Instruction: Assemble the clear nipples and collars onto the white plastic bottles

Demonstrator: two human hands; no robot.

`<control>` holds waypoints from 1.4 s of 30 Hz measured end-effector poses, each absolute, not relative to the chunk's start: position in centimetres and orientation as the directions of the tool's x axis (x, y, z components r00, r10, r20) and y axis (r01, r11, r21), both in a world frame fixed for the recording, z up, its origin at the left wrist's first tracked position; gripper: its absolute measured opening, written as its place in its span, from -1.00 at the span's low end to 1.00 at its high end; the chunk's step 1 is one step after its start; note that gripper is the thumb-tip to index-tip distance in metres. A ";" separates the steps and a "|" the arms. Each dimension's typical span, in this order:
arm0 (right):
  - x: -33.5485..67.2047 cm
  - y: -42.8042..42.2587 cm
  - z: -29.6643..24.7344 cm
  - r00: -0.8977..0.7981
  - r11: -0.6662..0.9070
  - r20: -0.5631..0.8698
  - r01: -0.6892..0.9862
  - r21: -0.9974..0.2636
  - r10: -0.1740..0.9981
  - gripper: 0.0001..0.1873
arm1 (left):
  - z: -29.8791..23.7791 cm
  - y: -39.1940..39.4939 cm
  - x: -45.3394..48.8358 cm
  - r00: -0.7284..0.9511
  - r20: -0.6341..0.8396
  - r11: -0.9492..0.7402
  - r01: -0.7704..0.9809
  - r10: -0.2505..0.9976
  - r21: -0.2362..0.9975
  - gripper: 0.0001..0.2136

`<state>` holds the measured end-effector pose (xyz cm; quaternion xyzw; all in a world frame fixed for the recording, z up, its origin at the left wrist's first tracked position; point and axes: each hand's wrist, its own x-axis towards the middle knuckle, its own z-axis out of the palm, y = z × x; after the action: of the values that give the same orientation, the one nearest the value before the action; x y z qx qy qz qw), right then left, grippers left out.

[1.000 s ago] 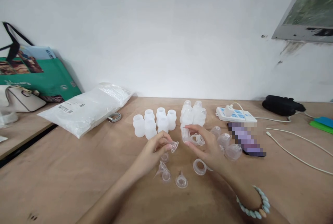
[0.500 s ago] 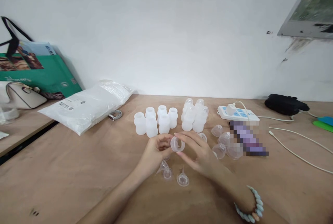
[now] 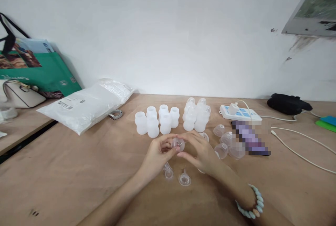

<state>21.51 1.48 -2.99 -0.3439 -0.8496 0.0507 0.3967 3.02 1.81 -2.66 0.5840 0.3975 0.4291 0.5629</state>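
Note:
My left hand [image 3: 160, 150] and my right hand [image 3: 201, 150] meet above the table. Between their fingertips is a translucent baby bottle collar [image 3: 178, 144], its round opening turned towards me. Something clear, perhaps a teat, shows inside it, with my left thumb over its lower edge. Both hands are closed on the collar. Below them lie loose clear silicone teats, one [image 3: 184, 179] flange down with its tip pointing away and another [image 3: 168, 173] to its left. Part of one more translucent ring [image 3: 204, 136] shows behind my right hand.
Several open white baby bottles [image 3: 165, 124] stand behind my hands, beside bottles with clear domed caps [image 3: 201, 122]. Loose clear caps [image 3: 221, 151] lie at the right, near a phone [image 3: 249, 138] and power strip [image 3: 243, 113]. A white plastic parcel [image 3: 88, 105] and watch [image 3: 116, 114] are at left.
The collar has tilted and its opening, see-through before, now shows something clear inside. My left thumb has moved up onto its lower edge, while my right fingers have drawn closer around it.

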 end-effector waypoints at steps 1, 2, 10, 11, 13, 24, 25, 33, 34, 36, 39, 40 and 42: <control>21.6 1.4 -2.9 -0.425 0.732 0.630 0.574 -0.367 0.650 -0.75 | -2.7 1.8 3.0 0.315 0.061 -0.061 -0.010 0.947 0.998 -0.68; 21.6 1.4 -2.8 -0.404 0.702 0.620 0.612 -0.363 0.673 -0.80 | -2.7 1.8 3.0 0.314 0.069 -0.072 -0.001 0.947 0.997 -0.68; 21.4 1.5 -2.8 -0.456 0.623 0.425 0.574 -0.531 0.782 -0.64 | -2.2 1.3 2.9 0.329 0.143 -0.161 0.028 0.933 0.987 -0.66; 21.4 1.4 -2.7 -0.437 0.601 0.414 0.545 -0.585 0.799 -0.63 | -2.1 1.3 2.9 0.338 0.151 -0.165 0.014 0.929 0.986 -0.66; 21.4 1.3 -2.4 -0.394 0.531 0.368 0.485 -0.695 0.842 -0.61 | -1.9 1.2 3.0 0.349 0.187 -0.198 -0.005 0.918 0.980 -0.63; 21.3 0.4 -0.9 -0.391 0.368 0.227 0.336 -0.867 0.892 -0.59 | -1.6 1.2 2.8 0.401 0.180 -0.204 0.017 0.898 0.979 -0.66; 21.4 0.4 -0.8 -0.391 0.375 0.238 0.325 -0.868 0.889 -0.59 | -1.4 1.3 2.7 0.405 0.183 -0.211 0.026 0.896 0.977 -0.66; 21.9 0.2 0.0 -0.415 0.376 0.264 0.214 -0.902 0.871 -0.55 | -0.8 1.4 2.5 0.484 0.194 -0.208 -0.025 0.853 0.978 -0.72; 21.9 0.2 0.1 -0.418 0.370 0.263 0.198 -0.908 0.870 -0.55 | -0.8 1.4 2.4 0.494 0.189 -0.201 -0.029 0.849 0.979 -0.71; 21.9 0.3 0.2 -0.427 0.357 0.257 0.172 -0.918 0.867 -0.54 | -0.8 1.4 2.3 0.522 0.179 -0.186 -0.040 0.834 0.982 -0.71; 22.0 0.4 0.2 -0.442 0.320 0.234 0.131 -0.938 0.866 -0.52 | -0.9 1.5 2.0 0.581 0.182 -0.184 -0.056 0.793 0.981 -0.71; 22.0 0.5 0.1 -0.446 0.301 0.223 0.111 -0.947 0.867 -0.51 | -0.9 1.5 1.9 0.599 0.186 -0.189 -0.059 0.778 0.980 -0.71; 22.1 0.5 0.1 -0.452 0.263 0.202 0.076 -0.962 0.869 -0.50 | -0.8 1.5 1.8 0.628 0.187 -0.194 -0.058 0.755 0.979 -0.72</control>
<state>22.06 0.49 0.06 -0.3428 -0.6893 0.5008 0.3957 1.77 1.55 -0.81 0.6890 0.2528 0.3493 0.5825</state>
